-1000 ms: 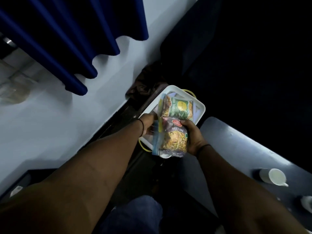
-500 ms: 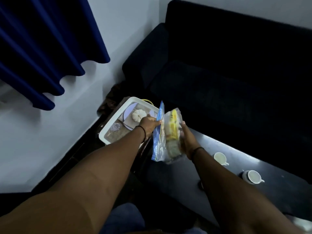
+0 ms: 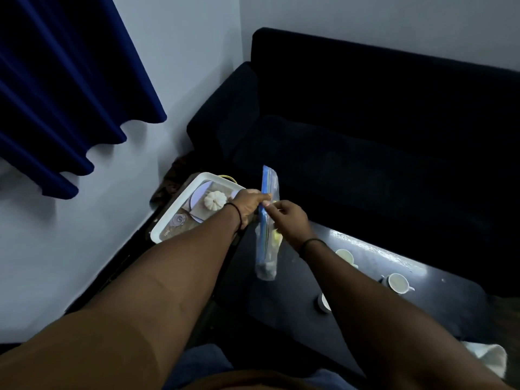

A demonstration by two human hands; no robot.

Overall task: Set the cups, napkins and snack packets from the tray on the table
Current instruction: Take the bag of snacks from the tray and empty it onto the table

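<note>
A: What does the person wear on the arms?

B: The forearms are bare, with no sleeves on them. On the wrist of the left hand (image 3: 249,202) there is a thin black band (image 3: 236,213), like a cord.

A: And the other side?

B: The right hand (image 3: 289,220) has the same kind of thin black band (image 3: 309,243) on its wrist.

A: Any clothing below?

B: At the bottom edge I see blue trousers (image 3: 197,364), maybe denim, and a brownish strip of shirt (image 3: 239,382).

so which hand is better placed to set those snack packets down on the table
Probably the right hand. It pinches the snack packets from the side nearest the dark table, where cups stand. The left hand grips their top edge, over by the tray.
</note>
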